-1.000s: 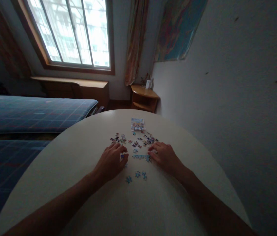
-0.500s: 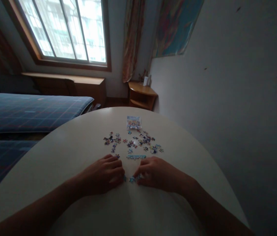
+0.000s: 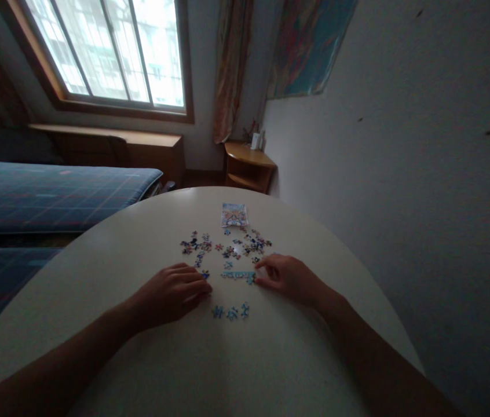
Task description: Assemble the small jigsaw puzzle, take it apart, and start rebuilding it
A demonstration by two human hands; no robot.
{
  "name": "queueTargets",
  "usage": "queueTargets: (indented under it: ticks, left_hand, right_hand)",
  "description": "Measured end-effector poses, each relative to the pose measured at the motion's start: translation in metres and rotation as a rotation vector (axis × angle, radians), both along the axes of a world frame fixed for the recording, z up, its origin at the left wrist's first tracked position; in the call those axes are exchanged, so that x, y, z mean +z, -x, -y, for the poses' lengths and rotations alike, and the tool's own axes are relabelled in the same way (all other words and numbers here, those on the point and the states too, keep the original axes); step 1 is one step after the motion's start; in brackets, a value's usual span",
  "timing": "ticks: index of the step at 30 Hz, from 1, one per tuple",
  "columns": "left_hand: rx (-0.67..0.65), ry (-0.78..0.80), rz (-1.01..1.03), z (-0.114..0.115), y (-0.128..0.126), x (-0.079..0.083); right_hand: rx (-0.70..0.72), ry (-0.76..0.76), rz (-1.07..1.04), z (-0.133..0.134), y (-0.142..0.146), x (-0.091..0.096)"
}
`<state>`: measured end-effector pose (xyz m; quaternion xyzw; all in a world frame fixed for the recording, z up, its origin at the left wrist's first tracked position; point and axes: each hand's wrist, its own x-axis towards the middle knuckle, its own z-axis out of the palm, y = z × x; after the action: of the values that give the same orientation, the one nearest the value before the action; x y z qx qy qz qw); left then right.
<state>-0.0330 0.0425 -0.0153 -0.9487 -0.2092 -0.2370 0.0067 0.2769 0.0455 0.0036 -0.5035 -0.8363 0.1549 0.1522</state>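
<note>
My left hand (image 3: 180,291) lies low on the table with its fingers stretched out, palm down and holding nothing visible. Just past its fingertips is a dark blue puzzle piece (image 3: 205,274). My right hand (image 3: 287,280) is at the right end of a joined strip of light blue puzzle pieces (image 3: 236,275), thumb and index finger apart. By that thumb tip, a light blue piece (image 3: 251,280) sits under the strip's end; whether it is joined cannot be seen. Nearer me, three light blue puzzle pieces (image 3: 231,313) form a loose row.
Loose puzzle pieces lie in a left cluster (image 3: 193,245) and a right cluster (image 3: 255,243) beyond the hands. Behind them is a printed picture packet (image 3: 234,215). The round white table (image 3: 141,359) has a plaid mattress (image 3: 54,197) to its left and a wall (image 3: 423,202) to its right.
My right hand has moved away from the near pieces, forward and right to the strip's end. My left hand has drawn back slightly left and forward, uncovering the row of three pieces.
</note>
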Motion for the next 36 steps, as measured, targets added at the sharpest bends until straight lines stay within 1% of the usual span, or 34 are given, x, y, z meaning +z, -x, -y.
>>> queueTargets:
  ticks: [2,5,8,10,14,17,20,25,32,36]
  left_hand:
    - [-0.007,0.011,0.017,0.0,0.0,0.0]
    - [0.012,0.018,0.059,-0.001,0.002,0.001]
    - [0.075,0.043,0.088,-0.003,0.007,0.003]
    - [0.091,0.084,0.08,-0.005,0.011,0.004]
    - [0.013,0.153,0.009,-0.008,0.011,0.003]
    - [-0.027,0.163,-0.028,-0.008,0.006,0.0]
    - [-0.016,0.162,-0.013,-0.006,0.0,-0.002]
    - [0.05,0.193,0.055,-0.006,-0.006,-0.006]
    - [0.223,0.316,0.074,-0.003,-0.01,-0.009]
    - [0.284,0.295,0.079,-0.001,-0.012,-0.012]
  right_hand:
    - [0.04,0.001,-0.013,-0.002,0.001,-0.004]
    - [0.059,-0.02,-0.013,-0.003,0.002,-0.008]
    - [0.075,-0.079,-0.006,-0.002,0.003,-0.009]
    - [0.095,-0.142,-0.025,-0.002,0.004,-0.011]
    - [0.17,-0.223,-0.017,0.0,0.011,-0.017]
    - [0.219,-0.217,-0.01,0.001,0.015,-0.019]
    - [0.232,-0.205,-0.027,0.001,0.016,-0.019]
    - [0.247,-0.197,-0.038,0.002,0.016,-0.017]
    - [0.226,-0.202,-0.011,0.004,0.02,-0.015]
    - [0.256,-0.247,-0.006,0.005,0.023,-0.017]
